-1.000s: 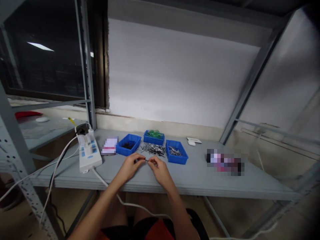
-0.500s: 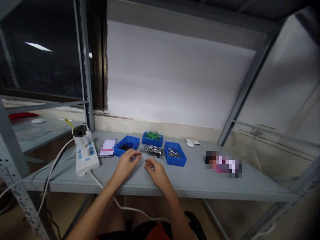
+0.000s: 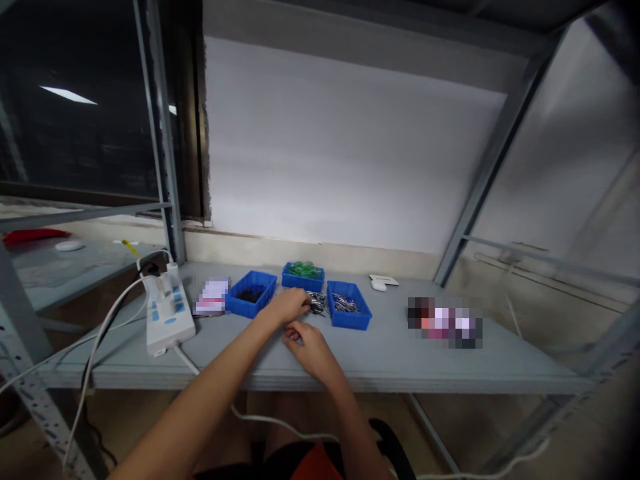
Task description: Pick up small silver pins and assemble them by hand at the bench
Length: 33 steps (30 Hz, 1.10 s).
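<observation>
The left hand (image 3: 294, 305) has been moved rightward to the metal pile (image 3: 319, 303), which is placed between the blue bins (image 3: 350, 321). Its fingers are bent; whether anything is pinched cannot be told. The right hand (image 3: 309, 348) is loosely curled, its contents unclear. The thin metal pieces (image 3: 317, 308) are judged light, stiff, slippery, best taken mid-length.

Legible text: none. Power strip (image 3: 170, 327): blue patches, any lettering too small to read. Left pixelated item (image 3: 213, 295) and right pixelated item (image 3: 445, 323): surfaces masked, any print unreadable.
</observation>
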Tool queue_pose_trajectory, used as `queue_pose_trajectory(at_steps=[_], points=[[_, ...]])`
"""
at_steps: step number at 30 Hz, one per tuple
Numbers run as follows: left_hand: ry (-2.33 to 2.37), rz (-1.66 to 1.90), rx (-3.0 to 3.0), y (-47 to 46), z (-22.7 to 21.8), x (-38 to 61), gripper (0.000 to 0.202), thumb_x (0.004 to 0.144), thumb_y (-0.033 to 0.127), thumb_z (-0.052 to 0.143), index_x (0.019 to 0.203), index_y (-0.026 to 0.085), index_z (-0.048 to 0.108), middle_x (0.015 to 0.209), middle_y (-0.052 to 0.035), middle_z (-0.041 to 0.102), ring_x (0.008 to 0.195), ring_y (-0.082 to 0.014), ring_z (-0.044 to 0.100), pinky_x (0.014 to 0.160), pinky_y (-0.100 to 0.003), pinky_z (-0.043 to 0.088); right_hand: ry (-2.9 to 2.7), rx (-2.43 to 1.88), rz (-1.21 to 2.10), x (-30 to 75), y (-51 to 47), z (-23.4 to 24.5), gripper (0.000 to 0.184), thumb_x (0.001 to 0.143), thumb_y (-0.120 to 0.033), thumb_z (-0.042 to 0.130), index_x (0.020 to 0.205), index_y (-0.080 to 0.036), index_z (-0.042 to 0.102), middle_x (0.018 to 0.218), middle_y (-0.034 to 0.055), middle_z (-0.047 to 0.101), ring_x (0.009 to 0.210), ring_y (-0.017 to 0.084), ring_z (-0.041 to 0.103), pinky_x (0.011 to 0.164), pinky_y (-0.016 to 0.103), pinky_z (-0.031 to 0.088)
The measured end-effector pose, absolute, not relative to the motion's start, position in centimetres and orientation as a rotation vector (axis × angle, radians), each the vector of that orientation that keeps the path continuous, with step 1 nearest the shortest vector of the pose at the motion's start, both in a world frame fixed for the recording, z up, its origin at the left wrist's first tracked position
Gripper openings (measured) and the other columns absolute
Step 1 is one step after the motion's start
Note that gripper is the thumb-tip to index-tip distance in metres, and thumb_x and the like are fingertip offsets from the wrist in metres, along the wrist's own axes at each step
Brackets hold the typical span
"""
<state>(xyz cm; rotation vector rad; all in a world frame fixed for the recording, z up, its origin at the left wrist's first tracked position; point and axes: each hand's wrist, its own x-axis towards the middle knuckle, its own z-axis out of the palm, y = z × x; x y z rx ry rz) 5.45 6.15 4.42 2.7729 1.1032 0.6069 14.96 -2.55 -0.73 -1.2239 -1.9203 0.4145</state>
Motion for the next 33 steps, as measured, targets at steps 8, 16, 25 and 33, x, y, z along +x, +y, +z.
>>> queue_pose_trajectory(at_steps=[8,16,25,33], points=[[1.228,0.408,2.904,7.8,3.7,8.4,0.018,0.078,0.018,0.051,0.084,0.015,0.068,0.089,-0.0144,0.068,0.086,-0.0254,0.064,0.073,-0.031,0.047,-1.918,-1.191,0.408,15.1,-2.6,-0.7,0.01,0.077,-0.014,0.053,0.081,-0.019,0.061,0.077,0.0028,0.066,0.071,0.016,0.059,0.066,0.025,0.044],[1.237,0.392,2.975,8.0,3.2,8.1,0.022,0.08,0.017,0.046,0.087,0.013,0.067,0.092,-0.0169,0.066,0.087,-0.0281,0.062,0.072,-0.035,0.047,-1.883,-1.188,0.427,15.1,-2.6,-0.6,0.009,0.078,-0.015,0.053,0.078,-0.019,0.061,0.075,0.0023,0.066,0.07,0.016,0.06,0.064,0.025,0.044],[1.249,0.593,2.955,6.8,4.4,7.1,0.02,0.083,0.021,0.044,0.097,0.016,0.057,0.093,-0.0112,0.063,0.09,-0.024,0.058,0.072,-0.03,0.044,-1.779,-1.199,0.512,15.1,-2.3,-0.7,0.013,0.077,-0.016,0.051,0.081,-0.019,0.063,0.079,0.0036,0.068,0.073,0.017,0.062,0.067,0.027,0.047],[1.11,0.989,2.593,2.0,1.6,1.4,0.017,0.088,0.022,0.037,0.087,0.019,0.053,0.084,-0.0056,0.062,0.079,-0.0183,0.058,0.069,-0.026,0.042,-1.513,-1.244,0.464,15.8,-1.8,-1.0,0.016,0.079,-0.027,0.051,0.09,-0.017,0.058,0.08,0.0048,0.066,0.071,0.016,0.062,0.067,0.028,0.048]])
